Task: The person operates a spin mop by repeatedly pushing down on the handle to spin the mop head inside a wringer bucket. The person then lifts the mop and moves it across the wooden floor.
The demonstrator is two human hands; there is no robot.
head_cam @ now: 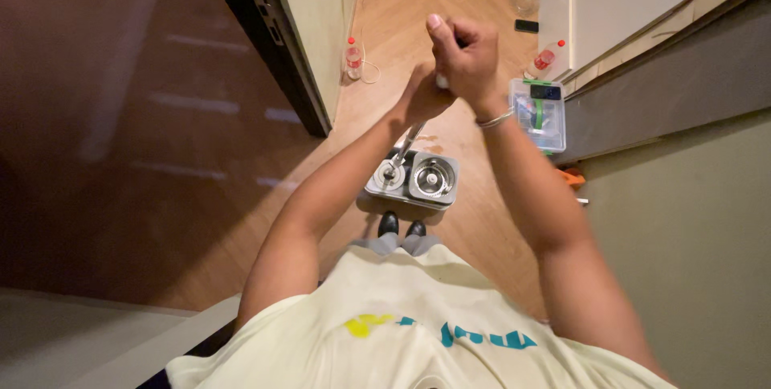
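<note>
Both hands, left [423,93] and right [466,56], clenched around mop handle [405,148] standing in bucket [414,180] on floor [474,220]; wringing step, likely; next needs steady downward press.

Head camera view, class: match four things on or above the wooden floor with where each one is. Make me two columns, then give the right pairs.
Things
1. Grey two-well mop bucket
2. Clear plastic box with green parts
3. Small clear bottle with red cap
4. Slim metal mop pole

Places
A. beside the cream wall, by a white cable
B. gripped by both hands, its foot in the bucket's left well
C. just ahead of the black shoes
D. under the right wrist, next to the white board

Pairs: 1-C, 2-D, 3-A, 4-B
</note>
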